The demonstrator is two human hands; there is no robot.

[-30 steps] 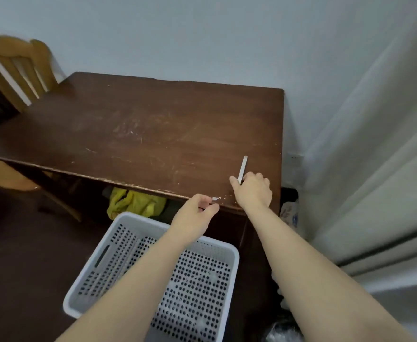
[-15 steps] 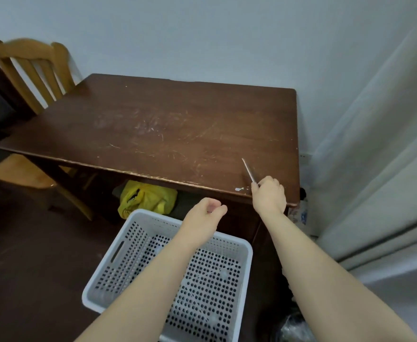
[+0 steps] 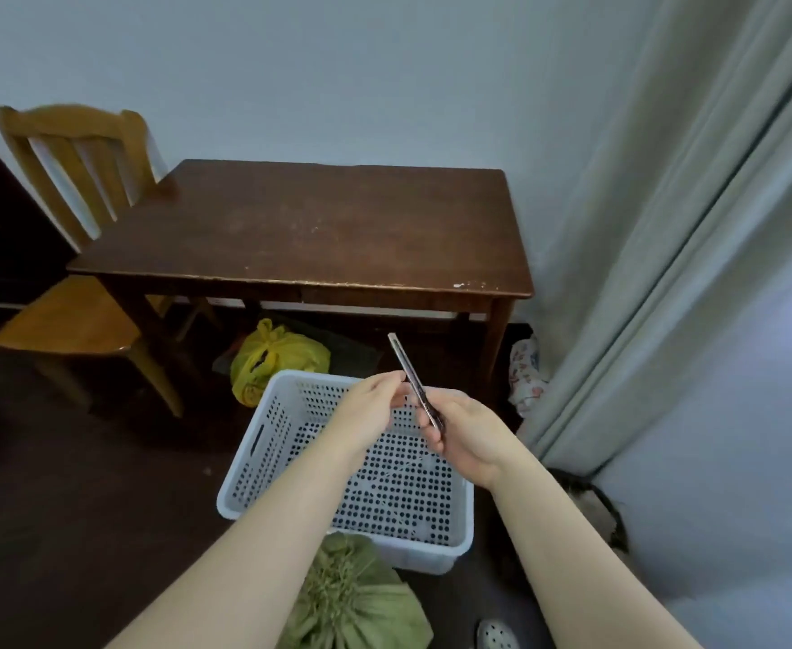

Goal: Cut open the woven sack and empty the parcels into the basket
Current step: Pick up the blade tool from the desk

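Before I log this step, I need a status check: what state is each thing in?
Slim metal utility knife: held in right hand, tip pointing up and away.
Left hand: fingertips at the knife's body.
White perforated plastic basket: upright, empty.
Green woven sack: on floor, bunched shut, uncut.
Yellow plastic bag: knotted, under the dark wooden table.

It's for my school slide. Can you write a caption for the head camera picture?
Right hand holds a utility knife, left hand touching it, above an empty white basket; green sack uncut.
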